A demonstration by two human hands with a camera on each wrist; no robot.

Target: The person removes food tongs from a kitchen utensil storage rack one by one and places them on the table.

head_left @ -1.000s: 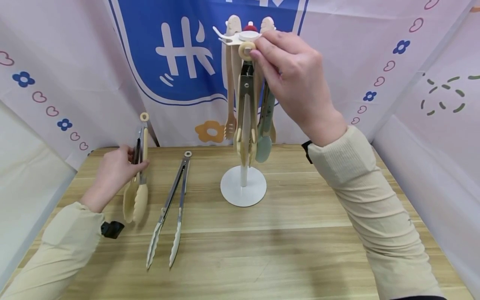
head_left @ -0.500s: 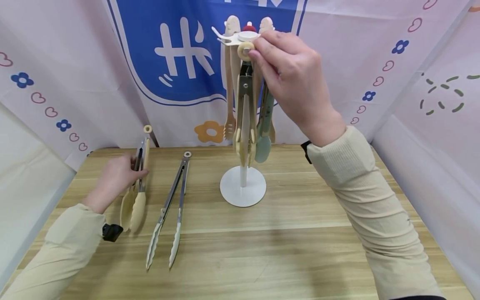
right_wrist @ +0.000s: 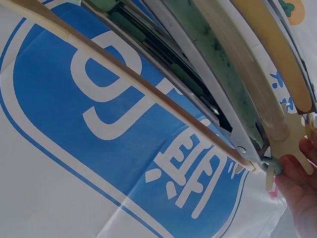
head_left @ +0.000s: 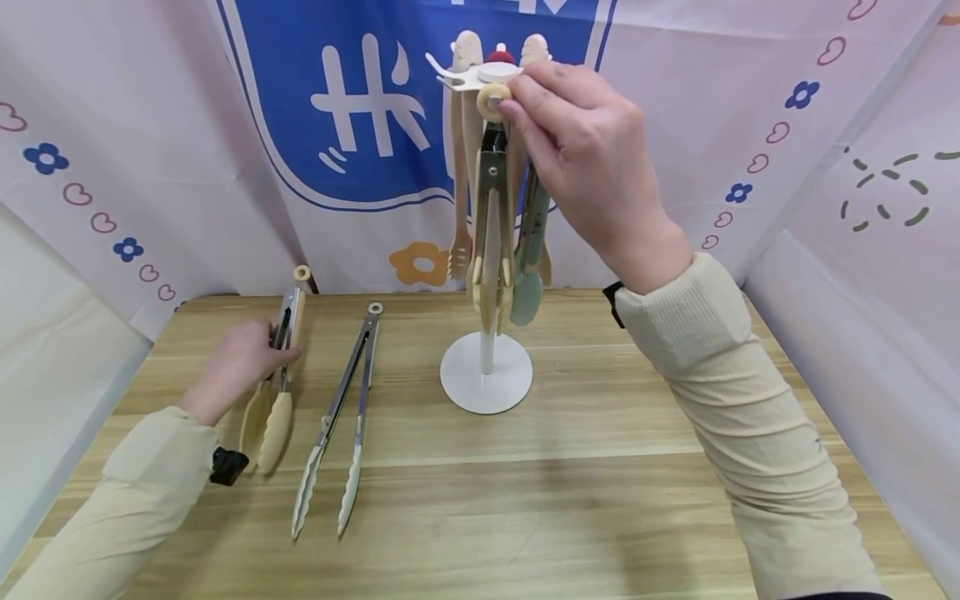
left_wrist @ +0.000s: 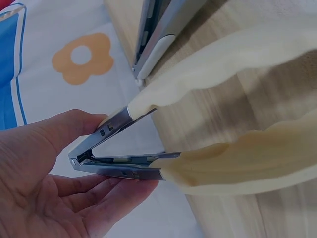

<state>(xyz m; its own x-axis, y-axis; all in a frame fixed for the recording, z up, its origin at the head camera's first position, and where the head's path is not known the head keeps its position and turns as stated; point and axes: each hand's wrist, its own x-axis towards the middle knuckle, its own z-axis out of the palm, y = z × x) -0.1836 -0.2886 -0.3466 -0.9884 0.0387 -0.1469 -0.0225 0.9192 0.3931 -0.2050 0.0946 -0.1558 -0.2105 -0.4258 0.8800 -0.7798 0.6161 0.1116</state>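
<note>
Writing, head view: blue panel (head_left: 285, 83) on the backdrop cloth, 1 large white character in full; I cannot read it.
Writing, right wrist view: a rounded 9- or g-like stroke plus smaller white characters on blue, tilted.
Marks, left wrist view: small dark marks on the metal of the cream-tipped tongs (head_left: 276, 427), too small to read.
Stand (head_left: 486, 387): white, upright on the desk (head_left: 622, 450), round base; hung from its top are hanging tongs (head_left: 492, 162) with a cream ring, green tongs (head_left: 527, 298) and a wooden fork (head_left: 461, 258).
Left hand (head_left: 236, 360): grip part-closed, thumb against 1 arm and fingers against the other arm of the cream-tipped tongs, left of the stand; tong arms spread in a V. Contact with desk: cannot tell.
Right hand (head_left: 588, 137): grip closed to a pinch at the stand's top, just beside the cream ring.
Metal tongs (head_left: 347, 382): white-tipped, lying spread between the cream-tipped tongs and the stand.
Right wrist view only: green ring by the thumb.
</note>
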